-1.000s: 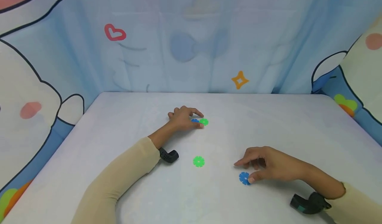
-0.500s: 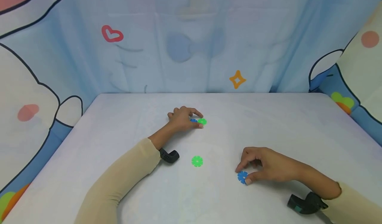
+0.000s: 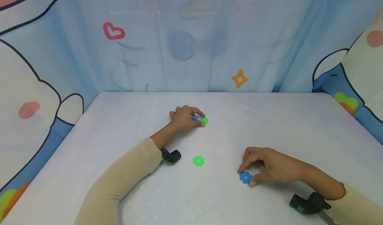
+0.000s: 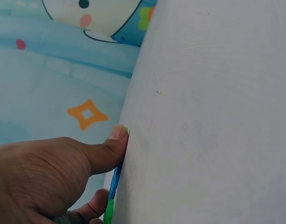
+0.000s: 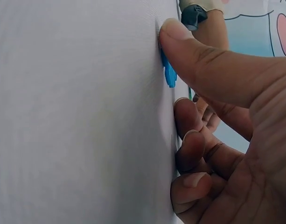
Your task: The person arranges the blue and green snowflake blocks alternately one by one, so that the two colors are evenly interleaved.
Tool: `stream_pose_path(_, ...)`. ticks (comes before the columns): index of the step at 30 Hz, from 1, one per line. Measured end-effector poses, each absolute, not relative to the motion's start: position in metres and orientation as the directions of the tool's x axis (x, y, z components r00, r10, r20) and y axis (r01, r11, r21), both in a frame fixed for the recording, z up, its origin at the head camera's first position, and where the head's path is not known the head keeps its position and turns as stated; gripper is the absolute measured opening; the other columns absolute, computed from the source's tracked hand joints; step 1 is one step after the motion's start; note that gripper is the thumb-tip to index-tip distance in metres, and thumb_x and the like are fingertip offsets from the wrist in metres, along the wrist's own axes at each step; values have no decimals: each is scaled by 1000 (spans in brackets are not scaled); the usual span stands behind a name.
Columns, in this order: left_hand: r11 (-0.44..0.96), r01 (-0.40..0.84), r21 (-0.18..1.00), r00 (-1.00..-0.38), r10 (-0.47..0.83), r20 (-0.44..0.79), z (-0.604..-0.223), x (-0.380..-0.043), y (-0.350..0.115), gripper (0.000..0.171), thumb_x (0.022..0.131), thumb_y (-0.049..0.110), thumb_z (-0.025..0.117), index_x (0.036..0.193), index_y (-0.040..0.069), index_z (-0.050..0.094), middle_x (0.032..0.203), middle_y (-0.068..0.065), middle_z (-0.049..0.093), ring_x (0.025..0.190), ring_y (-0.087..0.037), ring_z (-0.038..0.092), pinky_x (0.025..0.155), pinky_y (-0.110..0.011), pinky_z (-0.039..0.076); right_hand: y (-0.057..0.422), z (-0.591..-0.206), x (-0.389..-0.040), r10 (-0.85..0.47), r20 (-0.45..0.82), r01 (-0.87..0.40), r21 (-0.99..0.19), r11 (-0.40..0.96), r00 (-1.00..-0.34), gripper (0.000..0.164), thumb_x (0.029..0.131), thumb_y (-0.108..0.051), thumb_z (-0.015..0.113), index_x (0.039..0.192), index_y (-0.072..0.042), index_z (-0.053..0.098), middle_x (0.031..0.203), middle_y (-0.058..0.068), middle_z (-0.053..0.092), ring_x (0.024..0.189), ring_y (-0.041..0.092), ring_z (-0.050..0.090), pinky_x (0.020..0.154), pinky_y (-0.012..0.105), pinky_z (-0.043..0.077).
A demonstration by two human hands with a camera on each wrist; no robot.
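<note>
My left hand lies far out on the table, thumb and forefinger around a small green notched disc and a blue one beside it. The left wrist view shows these edge-on in a row, a blue disc with a lower green disc near the fingertips and green at the thumb tip. Nearer on the right, my right hand pinches a blue notched disc at its edges between thumb and forefinger. Between the hands, a single green notched disc lies flat.
A pale cloth covers the table. Behind it hangs a light blue printed curtain that reaches the back edge. Black wrist cameras sit on the left wrist and right wrist, low over the cloth.
My right forefinger has come down to the blue disc's far edge, and the thumb has slid from over the disc to its near edge. My left hand keeps its place.
</note>
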State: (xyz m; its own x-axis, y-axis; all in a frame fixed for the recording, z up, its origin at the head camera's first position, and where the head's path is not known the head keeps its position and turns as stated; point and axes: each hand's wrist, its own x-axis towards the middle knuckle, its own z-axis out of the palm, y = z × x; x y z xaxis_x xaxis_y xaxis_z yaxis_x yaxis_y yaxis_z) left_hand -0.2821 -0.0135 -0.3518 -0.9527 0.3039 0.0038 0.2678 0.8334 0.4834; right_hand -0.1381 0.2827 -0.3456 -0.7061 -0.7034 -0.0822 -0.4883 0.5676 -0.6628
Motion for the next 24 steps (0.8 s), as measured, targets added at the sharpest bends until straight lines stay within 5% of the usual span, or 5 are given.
stream_pose_path(24,834,264,484,-953,303,-2,-351,-281,-13,33,83,50,75,114,40,71,123,-1,64,112,-29,50,91,-49,30,277,-342,-133,-689,-91,-516,-595,617,-719,27,79,-44,79,101,-37,64,99,-17,59,94,5,54,82,21,46)
